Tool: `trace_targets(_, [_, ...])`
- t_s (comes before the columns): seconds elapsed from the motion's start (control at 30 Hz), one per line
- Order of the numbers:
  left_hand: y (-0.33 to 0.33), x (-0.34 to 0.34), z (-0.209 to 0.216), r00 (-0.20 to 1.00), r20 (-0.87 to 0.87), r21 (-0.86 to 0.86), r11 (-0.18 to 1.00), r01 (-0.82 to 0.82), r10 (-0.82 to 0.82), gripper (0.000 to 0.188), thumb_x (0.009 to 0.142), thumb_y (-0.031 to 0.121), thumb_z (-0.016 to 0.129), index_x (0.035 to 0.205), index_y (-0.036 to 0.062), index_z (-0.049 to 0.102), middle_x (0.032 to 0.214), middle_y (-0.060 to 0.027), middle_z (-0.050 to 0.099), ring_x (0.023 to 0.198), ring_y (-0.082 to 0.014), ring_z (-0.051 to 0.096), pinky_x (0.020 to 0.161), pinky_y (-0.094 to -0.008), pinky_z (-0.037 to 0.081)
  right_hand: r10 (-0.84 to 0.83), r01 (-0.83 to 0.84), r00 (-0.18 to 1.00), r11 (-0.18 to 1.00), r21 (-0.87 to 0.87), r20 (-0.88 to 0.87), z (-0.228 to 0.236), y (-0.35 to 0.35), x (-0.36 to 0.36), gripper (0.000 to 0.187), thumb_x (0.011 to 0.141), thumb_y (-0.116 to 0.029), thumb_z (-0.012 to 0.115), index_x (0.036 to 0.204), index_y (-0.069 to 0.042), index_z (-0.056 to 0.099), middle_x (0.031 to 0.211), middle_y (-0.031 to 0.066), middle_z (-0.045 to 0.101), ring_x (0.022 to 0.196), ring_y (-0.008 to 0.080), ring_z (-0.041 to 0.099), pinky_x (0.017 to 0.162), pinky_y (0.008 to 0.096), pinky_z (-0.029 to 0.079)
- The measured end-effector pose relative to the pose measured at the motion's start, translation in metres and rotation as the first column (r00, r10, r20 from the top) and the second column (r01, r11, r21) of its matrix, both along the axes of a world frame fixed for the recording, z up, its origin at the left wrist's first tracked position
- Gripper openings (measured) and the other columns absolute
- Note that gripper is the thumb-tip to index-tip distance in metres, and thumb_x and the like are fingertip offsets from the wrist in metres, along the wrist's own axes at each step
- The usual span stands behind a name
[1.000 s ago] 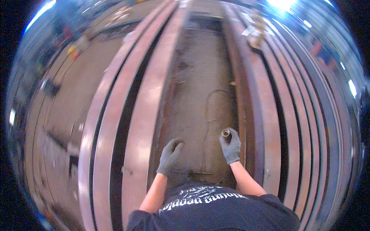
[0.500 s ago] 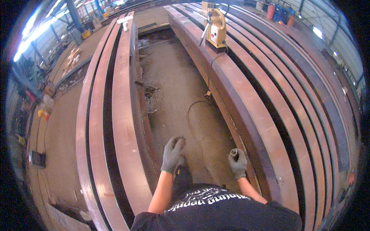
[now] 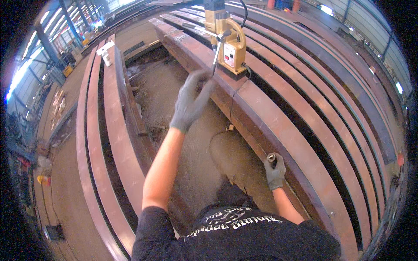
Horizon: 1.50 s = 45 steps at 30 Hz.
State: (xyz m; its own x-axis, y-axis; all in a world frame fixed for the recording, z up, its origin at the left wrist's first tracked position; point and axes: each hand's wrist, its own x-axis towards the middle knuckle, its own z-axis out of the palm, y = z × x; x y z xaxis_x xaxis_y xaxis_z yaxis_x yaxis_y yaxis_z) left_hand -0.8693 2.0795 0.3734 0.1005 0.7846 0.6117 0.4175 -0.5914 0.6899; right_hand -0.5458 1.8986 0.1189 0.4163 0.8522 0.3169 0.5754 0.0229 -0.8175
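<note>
A yellow magnetic drill [image 3: 238,45] stands upright on the near beam of the right-hand row of steel beams [image 3: 278,117]. Its spoked feed handle [image 3: 216,54] juts to the left. My gloved left hand [image 3: 190,104] is stretched forward just below that handle, its fingers apart and slightly smeared by motion. Whether the fingertips touch the handle I cannot tell. Lower right, beside the beam's edge, my gloved right hand [image 3: 275,173] is closed round a small hollow metal cylinder [image 3: 271,158], its round end facing up.
On my left runs another row of steel beams [image 3: 119,139], with a white T-shaped object [image 3: 106,54] near its far end. A black cable hangs from the drill to a small plug-like piece [image 3: 230,127] by the beam's side. Concrete floor [image 3: 191,148] lies between the rows.
My left hand has moved forward and up toward the drill's handle. My right hand still holds the metal cylinder. The view has shifted, and the drill appears closer.
</note>
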Motion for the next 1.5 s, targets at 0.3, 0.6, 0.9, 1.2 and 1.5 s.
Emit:
trace_targets(0.3, [0.288, 0.087, 0.038, 0.966, -0.242, 0.09, 0.988, 0.122, -0.097, 0.041, 0.099, 0.043, 0.059, 0.097, 0.0047, 0.073, 0.099, -0.0238, 0.072, 0.101, -0.043, 0.068, 0.09, -0.0497, 0.051, -0.231, 0.232, 0.973, 0.971, -0.054, 0.02, -0.03, 0.089, -0.039, 0.039, 0.087, -0.02, 0.08, 0.118, -0.001, 0.065, 0.108, 0.0112, 0.069, 0.098, 0.0221, 0.066, 0.092, 0.0367, 0.053])
trace_targets(0.6, [0.273, 0.103, -0.117, 0.825, -0.547, 0.248, 0.914, 0.322, -0.143, 0.021, 0.092, 0.026, 0.064, 0.086, 0.0068, 0.07, 0.106, -0.0209, 0.066, 0.107, -0.0407, 0.061, 0.095, -0.0551, 0.045, -0.304, 0.293, 0.932, 0.952, -0.085, -0.199, 0.051, 0.226, -0.039, 0.039, 0.093, -0.016, 0.075, 0.126, -0.002, 0.061, 0.112, 0.008, 0.065, 0.103, 0.0191, 0.063, 0.095, 0.0353, 0.05])
trace_targets(0.9, [0.359, 0.044, -0.26, 0.972, -0.167, 0.062, 0.986, -0.154, 0.163, 0.06, 0.089, 0.013, 0.069, 0.144, 0.0031, 0.047, 0.145, -0.0281, 0.046, 0.136, -0.048, 0.043, 0.112, -0.0604, 0.037, -0.53, 0.528, 0.847, 0.827, 0.193, -0.046, 0.07, 0.289, -0.032, 0.033, 0.096, -0.012, 0.073, 0.125, -0.001, 0.06, 0.11, 0.0044, 0.062, 0.098, 0.0145, 0.058, 0.093, 0.0309, 0.049])
trace_targets(1.2, [0.543, -0.115, -0.203, 0.887, -0.45, 0.038, 0.99, 0.139, -0.107, 0.021, 0.093, 0.022, 0.069, 0.113, 0.0135, 0.067, 0.115, -0.0112, 0.067, 0.101, -0.0342, 0.068, 0.082, -0.0433, 0.056, -0.626, 0.642, 0.764, 0.762, 0.083, -0.156, 0.088, 0.349, -0.103, 0.038, 0.098, -0.014, 0.071, 0.131, -0.002, 0.057, 0.119, 0.0047, 0.06, 0.107, 0.0135, 0.056, 0.097, 0.0301, 0.047])
trace_targets(1.5, [0.585, -0.16, -0.037, 0.709, -0.582, -0.096, 0.899, 0.427, -0.399, 0.036, 0.088, 0.025, 0.078, 0.118, 0.0076, 0.067, 0.098, -0.0086, 0.07, 0.09, -0.0236, 0.07, 0.075, -0.0365, 0.056, -0.764, 0.784, 0.621, 0.608, 0.123, -0.178, 0.076, 0.348, -0.134, 0.036, 0.098, -0.016, 0.072, 0.128, -0.001, 0.059, 0.117, 0.0048, 0.063, 0.106, 0.0146, 0.058, 0.096, 0.0311, 0.049])
